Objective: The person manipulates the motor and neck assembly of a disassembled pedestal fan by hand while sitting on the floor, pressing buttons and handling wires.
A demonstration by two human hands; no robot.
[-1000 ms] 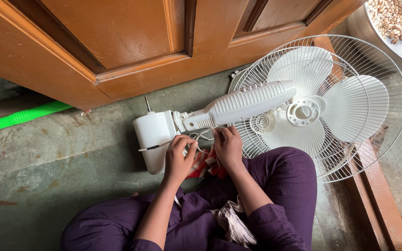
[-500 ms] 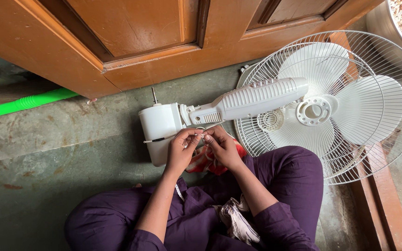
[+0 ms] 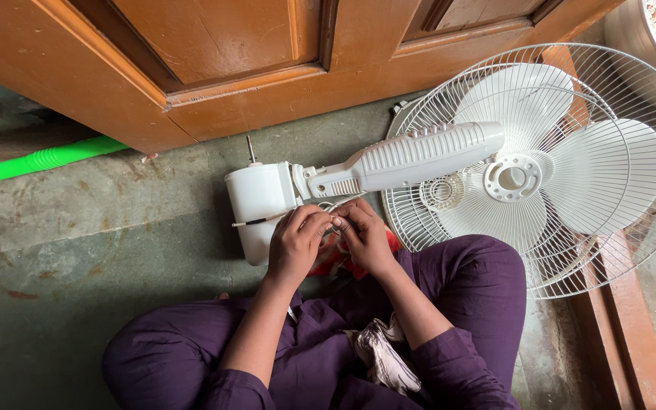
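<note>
A wooden door (image 3: pixel 229 68) filled the top of the view, with a grey floor (image 3: pixel 77 250) below it. On the floor lay a white fan (image 3: pixel 419 156) on its side: its wire cage (image 3: pixel 609 250) and blades (image 3: pixel 609 171) spread to the right, its ribbed motor housing pointing left to a white box-shaped base (image 3: pixel 256 201). A green hose (image 3: pixel 36 162) ran along the floor at the left, by the door's lower edge. A metal bowl (image 3: pixel 632 45) of pale bits sat at the top right corner.

The person sat cross-legged in purple clothes (image 3: pixel 480 304), a folded cloth (image 3: pixel 381 353) in the lap and a red cloth (image 3: pixel 335 258) under the hands.

Both hands met just below the fan's neck, beside the base. The left hand (image 3: pixel 296 244) was curled nearly closed, fingertips pinched together at the thin wires (image 3: pixel 335 203) that came out where neck met base. The right hand (image 3: pixel 364 239) was likewise curled, thumb and forefinger pressed toward the left hand's fingertips so the two touched. Something small seemed held between them, likely a wire end, but it was too small to tell. A thin cord (image 3: pixel 256 221) crossed the base just left of the left hand.
</note>
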